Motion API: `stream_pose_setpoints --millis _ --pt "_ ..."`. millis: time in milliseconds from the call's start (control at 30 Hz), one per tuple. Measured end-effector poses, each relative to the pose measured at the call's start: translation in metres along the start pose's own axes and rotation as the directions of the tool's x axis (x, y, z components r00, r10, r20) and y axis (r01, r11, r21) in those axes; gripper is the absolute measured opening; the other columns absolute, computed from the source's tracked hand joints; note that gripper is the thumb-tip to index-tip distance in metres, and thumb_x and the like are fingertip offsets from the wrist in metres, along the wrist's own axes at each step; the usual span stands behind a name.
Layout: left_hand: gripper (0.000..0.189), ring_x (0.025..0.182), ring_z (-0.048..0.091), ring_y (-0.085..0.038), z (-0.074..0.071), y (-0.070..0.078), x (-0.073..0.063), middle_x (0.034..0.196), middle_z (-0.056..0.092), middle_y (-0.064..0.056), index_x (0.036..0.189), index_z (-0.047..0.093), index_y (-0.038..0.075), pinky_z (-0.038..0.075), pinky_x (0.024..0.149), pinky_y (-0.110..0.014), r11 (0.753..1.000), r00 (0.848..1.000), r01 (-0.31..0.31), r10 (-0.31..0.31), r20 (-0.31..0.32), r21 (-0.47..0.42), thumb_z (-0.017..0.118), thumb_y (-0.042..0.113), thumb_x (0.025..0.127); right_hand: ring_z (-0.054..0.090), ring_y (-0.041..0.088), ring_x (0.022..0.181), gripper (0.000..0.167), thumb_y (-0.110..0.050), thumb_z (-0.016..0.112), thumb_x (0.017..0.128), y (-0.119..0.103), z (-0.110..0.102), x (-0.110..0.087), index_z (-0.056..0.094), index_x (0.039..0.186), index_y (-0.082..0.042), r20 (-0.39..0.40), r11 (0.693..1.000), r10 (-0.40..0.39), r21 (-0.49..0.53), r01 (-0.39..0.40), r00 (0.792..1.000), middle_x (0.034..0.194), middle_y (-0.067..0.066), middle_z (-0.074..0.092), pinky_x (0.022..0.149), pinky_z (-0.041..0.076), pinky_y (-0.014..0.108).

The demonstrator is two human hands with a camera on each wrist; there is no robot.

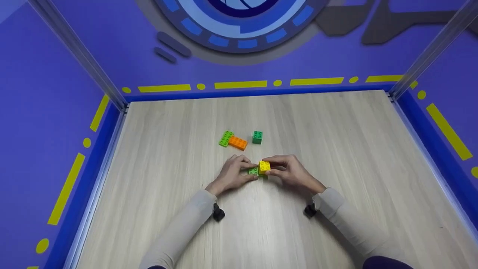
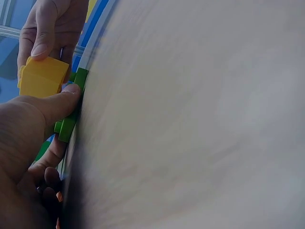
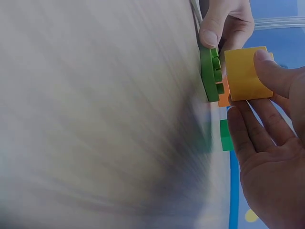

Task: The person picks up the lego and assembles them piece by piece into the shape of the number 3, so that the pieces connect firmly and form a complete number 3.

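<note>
Between thumb and fingers, my right hand [image 1: 292, 171] pinches a yellow toy brick [image 1: 264, 166] with studs on top. A flat green brick [image 1: 253, 171] lies on the table, gripped at its left end by the thumb and fingers of my left hand [image 1: 235, 172]. The yellow brick [image 3: 247, 74] is held just above the right part of the green brick [image 3: 209, 76], and in the right wrist view a narrow gap shows between it and the studs. In the left wrist view my left thumb presses along the side of the green brick [image 2: 72, 107].
Beyond the hands on the wooden table [image 1: 168, 157] lie a light green flat brick [image 1: 226, 138] and an orange brick [image 1: 238, 142], touching. A dark green brick [image 1: 257, 137] stands to their right. Blue printed walls [image 1: 239, 71] border the table at the back and sides.
</note>
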State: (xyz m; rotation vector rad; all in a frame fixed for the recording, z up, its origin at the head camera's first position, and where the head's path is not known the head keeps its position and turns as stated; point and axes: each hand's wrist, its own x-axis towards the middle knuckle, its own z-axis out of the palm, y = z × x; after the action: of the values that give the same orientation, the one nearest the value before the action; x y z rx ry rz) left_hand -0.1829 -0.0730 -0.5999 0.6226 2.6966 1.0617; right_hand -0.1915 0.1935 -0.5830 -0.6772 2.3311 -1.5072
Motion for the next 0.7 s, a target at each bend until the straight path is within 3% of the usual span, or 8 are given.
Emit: stream_pose_setpoints --millis 500,700 --pt "0.047 0.102 0.051 -0.015 0.0012 -0.0014 0.0004 0.114 0.065 0.007 0.135 0.076 0.025 0.04 0.088 -0.033 1.0 1.0 -0.01 0.01 0.001 0.01 0.083 0.046 0.093 0.07 0.028 0.126 0.041 -0.017 0.083 0.095 0.0018 0.0027 -0.0005 0.075 0.135 -0.012 0.0 1.0 0.016 0.002 -0.016 1.0 0.133 0.007 0.075 0.106 0.056 0.036" --pt "0.045 0.102 0.054 -0.016 -0.0001 -0.0004 0.0004 0.113 0.067 0.006 0.134 0.077 0.024 0.042 0.086 -0.033 1.0 1.0 -0.026 0.026 -0.01 0.011 0.083 0.044 0.094 0.07 0.03 0.124 0.042 -0.017 0.082 0.096 0.0012 0.0034 -0.0009 0.074 0.136 -0.009 0.01 1.0 -0.022 -0.017 0.022 1.0 0.133 0.011 0.074 0.106 0.056 0.042"
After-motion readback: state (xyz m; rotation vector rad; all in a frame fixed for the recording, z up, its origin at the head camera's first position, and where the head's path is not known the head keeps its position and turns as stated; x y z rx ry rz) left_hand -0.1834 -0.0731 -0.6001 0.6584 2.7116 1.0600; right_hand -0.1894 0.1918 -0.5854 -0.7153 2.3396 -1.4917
